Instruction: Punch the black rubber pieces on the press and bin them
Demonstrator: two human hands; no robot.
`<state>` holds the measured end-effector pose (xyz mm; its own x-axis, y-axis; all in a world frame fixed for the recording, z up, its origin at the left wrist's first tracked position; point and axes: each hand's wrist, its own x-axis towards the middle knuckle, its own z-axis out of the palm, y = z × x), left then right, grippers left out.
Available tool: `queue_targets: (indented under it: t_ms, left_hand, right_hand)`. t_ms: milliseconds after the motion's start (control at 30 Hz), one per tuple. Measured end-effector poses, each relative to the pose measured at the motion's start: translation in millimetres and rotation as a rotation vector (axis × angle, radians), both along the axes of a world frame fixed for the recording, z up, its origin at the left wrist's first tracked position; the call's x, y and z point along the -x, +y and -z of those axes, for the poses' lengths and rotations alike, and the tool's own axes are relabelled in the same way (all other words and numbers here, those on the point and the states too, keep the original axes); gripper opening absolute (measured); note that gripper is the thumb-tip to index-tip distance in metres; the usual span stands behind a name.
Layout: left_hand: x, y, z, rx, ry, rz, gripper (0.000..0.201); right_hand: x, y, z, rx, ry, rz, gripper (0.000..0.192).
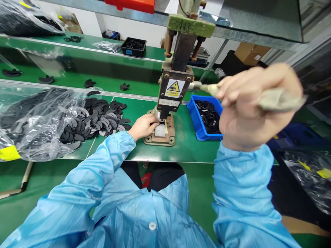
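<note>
The right hand (245,103) grips the lever handle (212,90) of the arbor press (178,74), apparently for leverage. The left hand (144,126) apparently steadies a small black part (162,122) under the ram (164,113); its grip cannot be confirmed. Curved black pieces (97,119) lie left, within reach.

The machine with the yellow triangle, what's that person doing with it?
A person is at the machine. Their right-hand grip is closed around its lever, while their left-hand grip is down at its base, next to a pale block. Whether it holds anything is hard to see. Black curved pieces lie heaped on the left; a blue bin of dark parts sits on the right.
</note>
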<state>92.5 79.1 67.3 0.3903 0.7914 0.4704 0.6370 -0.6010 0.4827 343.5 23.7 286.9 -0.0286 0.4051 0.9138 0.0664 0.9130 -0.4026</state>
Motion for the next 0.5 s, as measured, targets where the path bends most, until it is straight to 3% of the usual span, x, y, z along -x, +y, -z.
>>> queue_targets:
  t_ms: [100,267,400,500]
  left_hand:
    - [0,-4,3.0,0.013,-0.014,-0.019,0.025]
    - [-4,-16,6.3,0.037,-0.047,-0.067,0.026]
    - [9,-17,-1.7,0.059,0.040,-0.059,0.031]
    - [49,-7,-12.9,0.075,0.219,-0.149,0.035]
  right_hand:
    - [-3,-18,39.5,-0.033,-0.068,0.073,0.035]
    - [-12,-32,102.8,-0.095,-0.151,0.165,0.029]
    - [-13,-29,117.9,-0.115,-0.126,0.177,0.024]
    - [-11,-28,116.7,-0.106,-0.100,0.178,0.023]
